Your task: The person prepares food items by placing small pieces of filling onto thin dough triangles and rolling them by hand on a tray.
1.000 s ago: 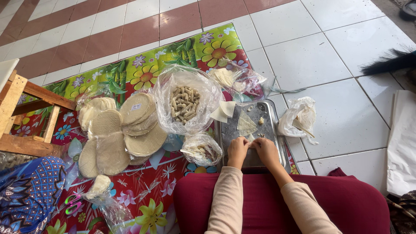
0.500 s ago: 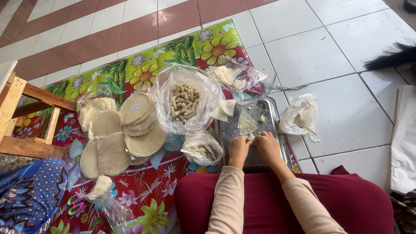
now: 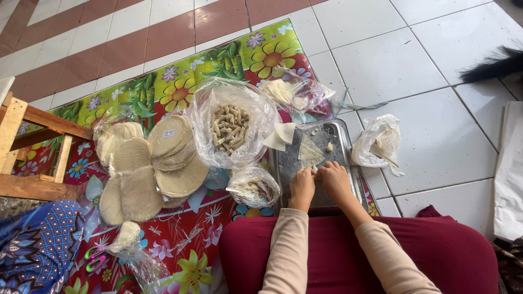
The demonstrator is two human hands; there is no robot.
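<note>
I see my left hand [image 3: 301, 187] and right hand [image 3: 335, 182] side by side on the rectangular grey metal tray [image 3: 346, 158], both curled with fingertips pinched down at the near corner of a pale triangular pastry sheet [image 3: 310, 153] lying flat on the tray. Whether either hand truly grips the sheet I cannot tell; the fingers hide the contact. A small lump of filling [image 3: 329, 147] sits on the tray just beside the triangle. At the tray's far left edge 2 more pale wrapper pieces [image 3: 280, 136] overlap the rim. To the left stands a clear plastic bag of rolled brown pastries [image 3: 230, 127], and in front of it a smaller clear bag of filling [image 3: 253, 185]. Further left, round flat wrappers in stacks [image 3: 158, 163] lie on the flowered plastic mat [image 3: 180, 239]. A crumpled white plastic bag [image 3: 378, 142] rests on the white floor tiles [image 3: 436, 125] right of the tray
</note>
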